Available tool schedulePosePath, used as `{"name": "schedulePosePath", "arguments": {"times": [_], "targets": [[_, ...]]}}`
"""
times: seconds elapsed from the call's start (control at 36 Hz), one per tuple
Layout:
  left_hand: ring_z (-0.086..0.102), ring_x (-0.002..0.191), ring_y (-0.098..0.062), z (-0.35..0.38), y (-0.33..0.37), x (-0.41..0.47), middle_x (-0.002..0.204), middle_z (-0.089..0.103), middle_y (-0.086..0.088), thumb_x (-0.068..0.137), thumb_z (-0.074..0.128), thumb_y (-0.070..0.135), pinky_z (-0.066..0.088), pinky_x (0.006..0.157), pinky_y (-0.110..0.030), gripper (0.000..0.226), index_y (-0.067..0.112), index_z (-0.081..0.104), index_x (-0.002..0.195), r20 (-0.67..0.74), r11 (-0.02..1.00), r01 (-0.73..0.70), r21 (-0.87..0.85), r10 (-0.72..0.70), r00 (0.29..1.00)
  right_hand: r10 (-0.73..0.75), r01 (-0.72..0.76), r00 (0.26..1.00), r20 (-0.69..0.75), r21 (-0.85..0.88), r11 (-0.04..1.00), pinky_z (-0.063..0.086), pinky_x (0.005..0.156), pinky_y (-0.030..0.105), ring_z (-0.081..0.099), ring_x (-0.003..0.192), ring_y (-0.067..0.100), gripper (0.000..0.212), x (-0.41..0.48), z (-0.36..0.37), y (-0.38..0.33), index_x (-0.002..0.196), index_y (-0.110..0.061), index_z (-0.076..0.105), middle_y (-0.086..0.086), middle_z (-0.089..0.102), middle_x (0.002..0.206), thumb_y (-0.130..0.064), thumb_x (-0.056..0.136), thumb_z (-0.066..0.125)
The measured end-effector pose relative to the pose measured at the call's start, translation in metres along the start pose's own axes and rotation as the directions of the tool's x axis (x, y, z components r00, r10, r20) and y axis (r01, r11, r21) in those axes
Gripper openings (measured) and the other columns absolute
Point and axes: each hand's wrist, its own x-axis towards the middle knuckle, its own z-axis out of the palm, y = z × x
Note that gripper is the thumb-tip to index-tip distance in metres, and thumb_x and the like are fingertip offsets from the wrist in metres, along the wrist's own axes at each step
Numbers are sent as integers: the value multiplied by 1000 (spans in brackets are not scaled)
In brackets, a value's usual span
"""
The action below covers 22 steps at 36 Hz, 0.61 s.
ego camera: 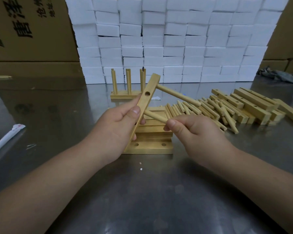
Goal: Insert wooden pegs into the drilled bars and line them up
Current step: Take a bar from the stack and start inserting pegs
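Observation:
My left hand (116,128) grips a drilled wooden bar (146,98), tilted up above the table. One peg (178,96) sticks out of the bar's upper hole toward the right. The middle hole is empty. My right hand (191,128) pinches a second peg (155,116) whose far end meets the bar near its lower hole. Behind, finished bars with upright pegs (128,85) stand in a row. Loose pegs (208,110) and drilled bars (254,105) lie in a heap at the right.
Flat drilled bars (152,146) are stacked on the metal table (150,191) under my hands. A wall of white foam blocks (176,39) stands behind, with cardboard boxes (27,31) at the left. A white wrapper (5,139) lies at the left edge.

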Motion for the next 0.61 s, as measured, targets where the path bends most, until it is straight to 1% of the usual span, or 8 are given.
{"name": "schedulePosePath", "arguments": {"times": [0.17, 0.25, 0.31, 0.36, 0.42, 0.47, 0.56, 0.61], "targets": [[53, 55, 3, 0, -1, 2, 68, 60, 22, 96, 37, 32, 44, 52, -8, 34, 43, 52, 125, -14, 1000, -16, -4, 16, 1000, 36, -30, 998, -41, 148, 989, 41, 60, 8, 57, 80, 3, 24, 4, 1, 1, 70, -37, 65, -4, 67, 82, -41, 87, 49], [52, 48, 3, 4, 0, 2, 63, 61, 21, 97, 38, 27, 41, 46, -8, 31, 39, 57, 119, -81, 996, 12, -88, -19, 997, -3, 13, 999, -55, 175, 984, 37, 51, 13, 50, 58, 4, 29, 8, 1, -1, 75, -32, 68, -4, 54, 59, -48, 85, 46], [53, 45, 3, 8, 1, 3, 60, 63, 19, 98, 39, 24, 41, 43, -10, 28, 34, 58, 116, -121, 987, 42, -156, -62, 991, -27, 41, 997, -71, 208, 977, 36, 52, 9, 47, 53, -4, 29, 10, -1, -1, 77, -40, 62, -16, 49, 52, -58, 86, 41], [51, 42, 1, 9, 2, 7, 60, 64, 18, 99, 39, 23, 41, 42, -11, 25, 31, 61, 107, -175, 977, 75, -199, -111, 978, -20, 41, 994, -103, 206, 978, 37, 53, 8, 49, 53, -5, 25, 11, -6, 2, 78, -43, 59, -17, 52, 52, -54, 85, 37], [51, 40, -2, 3, 1, 12, 62, 66, 15, 99, 39, 23, 41, 41, -12, 27, 27, 64, 92, -244, 962, 100, -254, -164, 956, 28, -13, 990, -135, 111, 994, 42, 54, 19, 52, 54, 0, 30, 11, -12, 6, 80, -40, 61, -9, 58, 58, -52, 83, 34], [52, 41, -6, -6, -2, 17, 65, 67, 11, 99, 39, 23, 44, 45, -17, 28, 22, 65, 87, -291, 939, 124, -320, -221, 931, 85, -98, 974, -208, -53, 994, 47, 61, 34, 55, 62, 10, 36, 15, -18, 14, 86, -23, 66, -1, 61, 66, -47, 85, 38], [52, 40, -8, -14, -5, 20, 63, 68, 5, 98, 42, 23, 45, 46, -22, 23, 17, 64, 93, -283, 867, 155, -474, -317, 905, 174, -278, 936, -306, -339, 899, 49, 66, 34, 57, 74, 18, 24, 27, -27, 33, 97, -25, 66, -6, 63, 81, -32, 87, 45], [52, 39, -9, -15, -6, 21, 63, 68, 2, 97, 44, 21, 45, 42, -20, 21, 11, 63, 97, -244, 819, 168, -548, -348, 905, 258, -363, 928, -268, -497, 788, 48, 72, 34, 57, 88, 19, 29, 34, -30, 46, 112, -27, 62, -3, 62, 102, -32, 87, 49]]}}
